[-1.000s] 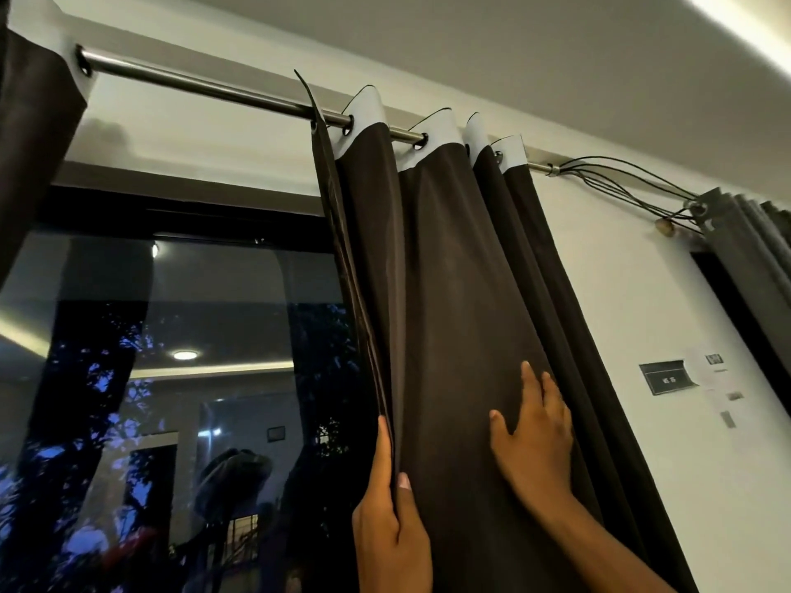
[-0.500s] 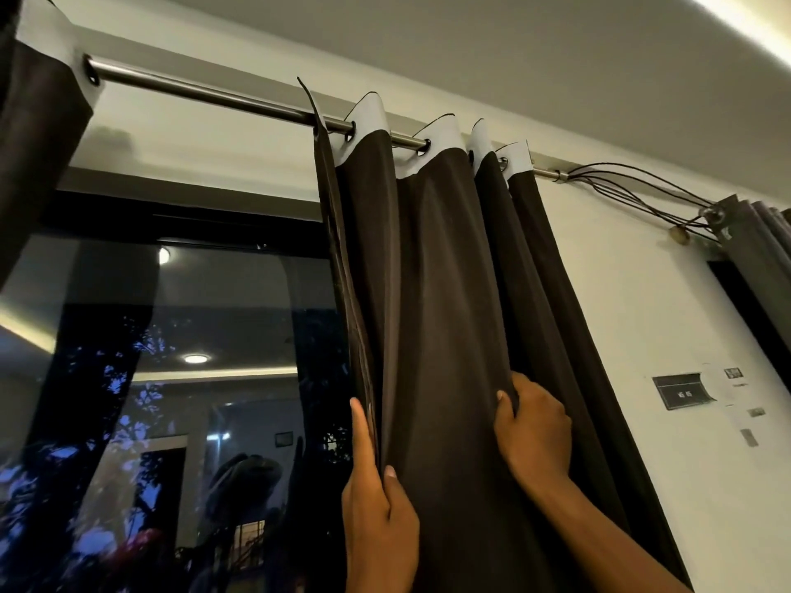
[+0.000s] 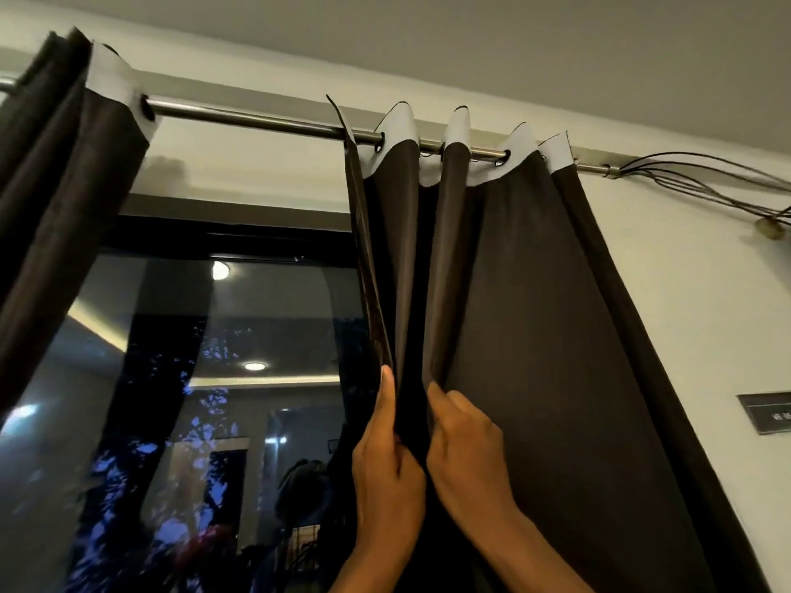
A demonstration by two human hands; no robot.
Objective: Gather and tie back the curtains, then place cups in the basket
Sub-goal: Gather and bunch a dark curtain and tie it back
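Since half a second ago my right hand (image 3: 466, 455) has slid in toward my left, dragging a fold of the dark brown curtain (image 3: 556, 314) with it, so both hands now sit side by side at about 6 o'clock of my view. My left hand (image 3: 387, 477) pinches the curtain's leading edge, thumb against the fabric and fingers (image 3: 387, 391) stretched up along the hem toward 12 o'clock. My right hand has its fingers curled round the next pleat, knuckles facing me, holding it tight against the fold in my left. A narrow dark strip of cloth shows between the two hands.

That curtain hangs by white-banded eyelets from the metal curtain rod (image 3: 257, 119), running from 10 o'clock across to 2 o'clock. A second dark curtain (image 3: 55, 199) is bunched at 9 to 10 o'clock on the same rod. Between them the dark window glass (image 3: 192, 400) reflects ceiling lights. Thin cords (image 3: 702, 181) trail off the rod's end at 2 o'clock, and a small wall plaque (image 3: 770, 415) sits at 3 o'clock.
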